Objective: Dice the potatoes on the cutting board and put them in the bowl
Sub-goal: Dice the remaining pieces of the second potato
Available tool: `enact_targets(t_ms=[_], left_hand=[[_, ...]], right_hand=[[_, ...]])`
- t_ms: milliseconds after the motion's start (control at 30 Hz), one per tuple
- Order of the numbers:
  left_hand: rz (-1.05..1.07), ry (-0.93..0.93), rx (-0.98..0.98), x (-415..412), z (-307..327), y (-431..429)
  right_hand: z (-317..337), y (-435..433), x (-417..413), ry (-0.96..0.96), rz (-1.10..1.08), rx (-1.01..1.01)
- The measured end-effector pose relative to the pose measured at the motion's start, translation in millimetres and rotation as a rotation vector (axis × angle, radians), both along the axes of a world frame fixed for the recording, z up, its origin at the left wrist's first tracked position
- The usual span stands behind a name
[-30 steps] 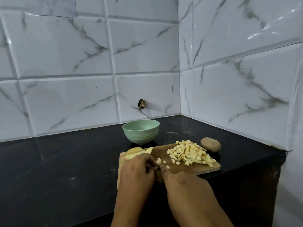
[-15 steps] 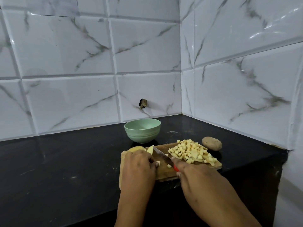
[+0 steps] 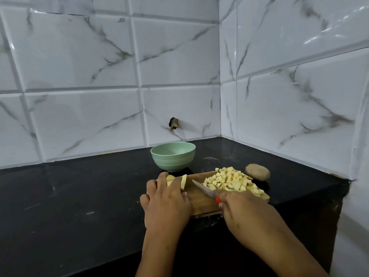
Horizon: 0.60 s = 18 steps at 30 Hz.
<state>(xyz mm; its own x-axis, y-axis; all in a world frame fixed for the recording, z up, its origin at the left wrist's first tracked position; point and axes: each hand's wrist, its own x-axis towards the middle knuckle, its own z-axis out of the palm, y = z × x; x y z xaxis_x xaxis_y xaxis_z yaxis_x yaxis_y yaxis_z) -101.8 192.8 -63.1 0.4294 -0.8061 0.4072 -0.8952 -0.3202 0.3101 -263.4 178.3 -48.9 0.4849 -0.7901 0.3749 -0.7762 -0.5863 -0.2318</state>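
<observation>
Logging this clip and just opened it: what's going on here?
A person is dicing potatoes. The left hand holds peeled potato pieces on the cutting board. The right hand grips a red-handled knife, its blade beside a pile of diced potato. The green bowl shows no dice yet, and one whole potato lies on the counter.

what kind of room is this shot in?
Most likely a home kitchen: black countertop against marble-look wall tiles, a cutting board with diced potato, a green bowl behind it. The right hand holds a knife, the left hand a potato piece.
</observation>
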Motion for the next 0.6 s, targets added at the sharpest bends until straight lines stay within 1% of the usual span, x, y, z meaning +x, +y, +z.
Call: enact_targets(t_ms=[100,167,267,367,433,533,600], left_hand=[[-0.003,-0.025,0.129,-1.0,-1.8,-3.5],[-0.005,-0.043,0.173,-1.7,-1.4,-4.5],[-0.015,-0.047,0.158,-2.0,-0.4,-4.2],[-0.033,-0.033,0.113,-1.7,-0.8,-3.8],[-0.043,-0.022,0.09,-1.7,-1.3,-3.2],[-0.052,-0.009,0.074,-1.6,-1.4,-3.2],[-0.052,-0.008,0.073,-1.6,-1.1,-3.7]], right_hand=[[0.5,-10.6,-1.1,-0.012,-0.025,0.03],[1.4,-12.1,-3.3,-0.036,-0.028,0.037],[1.7,-9.9,-4.5,-0.077,0.002,0.038],[3.2,-8.9,-4.1,-0.04,0.016,0.09],[4.4,-10.0,-5.9,-0.018,-0.016,0.076],[5.6,-8.7,-9.1,-0.045,-0.023,0.053],[5.9,-6.5,-9.2,-0.068,0.016,0.08]])
